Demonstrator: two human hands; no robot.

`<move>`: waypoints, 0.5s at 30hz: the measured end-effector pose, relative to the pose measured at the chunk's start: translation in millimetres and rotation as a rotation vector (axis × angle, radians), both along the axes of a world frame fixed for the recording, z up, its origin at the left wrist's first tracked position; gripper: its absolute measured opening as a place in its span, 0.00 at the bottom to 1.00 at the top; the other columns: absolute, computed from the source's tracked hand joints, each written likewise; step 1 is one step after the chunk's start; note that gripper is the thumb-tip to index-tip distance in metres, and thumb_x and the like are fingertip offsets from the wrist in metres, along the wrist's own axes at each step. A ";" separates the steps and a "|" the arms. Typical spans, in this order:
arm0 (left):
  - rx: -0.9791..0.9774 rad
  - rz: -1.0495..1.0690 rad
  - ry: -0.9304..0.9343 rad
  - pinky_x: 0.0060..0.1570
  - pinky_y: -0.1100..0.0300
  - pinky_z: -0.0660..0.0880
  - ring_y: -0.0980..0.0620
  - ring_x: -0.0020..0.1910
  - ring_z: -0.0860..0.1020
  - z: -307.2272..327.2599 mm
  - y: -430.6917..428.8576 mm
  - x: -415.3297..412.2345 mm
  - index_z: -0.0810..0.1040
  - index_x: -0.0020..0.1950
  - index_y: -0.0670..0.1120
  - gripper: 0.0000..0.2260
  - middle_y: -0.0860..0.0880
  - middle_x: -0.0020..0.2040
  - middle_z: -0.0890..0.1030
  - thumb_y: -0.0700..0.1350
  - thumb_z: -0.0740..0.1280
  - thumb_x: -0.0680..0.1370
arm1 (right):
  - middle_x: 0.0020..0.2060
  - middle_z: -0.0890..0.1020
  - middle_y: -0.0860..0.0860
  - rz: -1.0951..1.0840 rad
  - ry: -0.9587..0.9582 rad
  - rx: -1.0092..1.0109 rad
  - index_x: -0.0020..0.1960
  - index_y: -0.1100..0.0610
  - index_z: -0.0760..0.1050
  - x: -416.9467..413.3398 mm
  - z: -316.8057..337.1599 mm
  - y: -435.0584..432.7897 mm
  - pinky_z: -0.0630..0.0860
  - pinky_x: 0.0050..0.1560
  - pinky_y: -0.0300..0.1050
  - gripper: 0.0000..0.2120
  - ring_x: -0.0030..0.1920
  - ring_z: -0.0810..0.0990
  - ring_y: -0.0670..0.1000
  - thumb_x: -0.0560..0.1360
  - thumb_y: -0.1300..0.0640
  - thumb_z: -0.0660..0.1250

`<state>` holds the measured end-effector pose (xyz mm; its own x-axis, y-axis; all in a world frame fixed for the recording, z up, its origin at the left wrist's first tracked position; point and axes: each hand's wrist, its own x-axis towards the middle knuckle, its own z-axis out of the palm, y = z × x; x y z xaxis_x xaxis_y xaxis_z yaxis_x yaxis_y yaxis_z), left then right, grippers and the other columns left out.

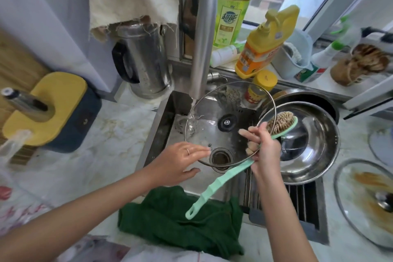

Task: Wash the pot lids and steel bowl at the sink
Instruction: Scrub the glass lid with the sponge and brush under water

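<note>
A glass pot lid (214,110) with a steel rim is held tilted over the sink (168,134), its underside facing me, and water from the faucet (203,44) runs onto its left part. My left hand (176,162) grips the lid's lower rim. My right hand (262,147) holds the lid's right rim together with a green-handled brush (223,181), bristles up. A steel bowl (319,155) sits at the sink's right with another lid inside it. A dirty glass lid (365,200) with brown residue lies on the counter at right.
A dark green cloth (180,219) drapes over the sink's front edge. Detergent bottles (263,44) stand on the sill behind the sink. A steel kettle (144,59) stands at the back left, a yellow and blue knife block (53,110) on the left counter. A drying rack (297,198) spans the sink's right front.
</note>
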<state>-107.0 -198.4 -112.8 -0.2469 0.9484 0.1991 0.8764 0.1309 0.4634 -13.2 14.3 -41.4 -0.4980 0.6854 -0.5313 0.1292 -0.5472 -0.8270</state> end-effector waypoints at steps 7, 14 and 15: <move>0.275 0.001 0.131 0.58 0.47 0.77 0.43 0.60 0.79 11.5 30.3 -4.0 0.75 0.66 0.38 0.18 0.41 0.62 0.79 0.33 0.63 0.76 | 0.46 0.82 0.64 0.164 0.004 -0.158 0.43 0.61 0.72 -6.9 19.5 10.9 0.56 0.13 0.30 0.21 0.16 0.63 0.41 0.79 0.42 0.59; 0.494 0.649 -0.905 0.43 0.63 0.80 0.56 0.45 0.84 57.2 45.3 -12.1 0.80 0.57 0.42 0.08 0.44 0.51 0.84 0.38 0.64 0.80 | 0.35 0.76 0.51 0.240 -0.046 0.003 0.46 0.60 0.74 -0.8 14.4 6.9 0.56 0.17 0.31 0.15 0.20 0.61 0.40 0.75 0.47 0.67; 0.507 0.770 -1.105 0.41 0.60 0.81 0.52 0.45 0.84 56.3 45.5 -17.4 0.79 0.57 0.42 0.08 0.43 0.51 0.84 0.39 0.63 0.81 | 0.35 0.75 0.51 0.271 -0.143 0.072 0.47 0.59 0.74 1.8 5.3 4.1 0.57 0.18 0.32 0.12 0.21 0.62 0.41 0.76 0.49 0.67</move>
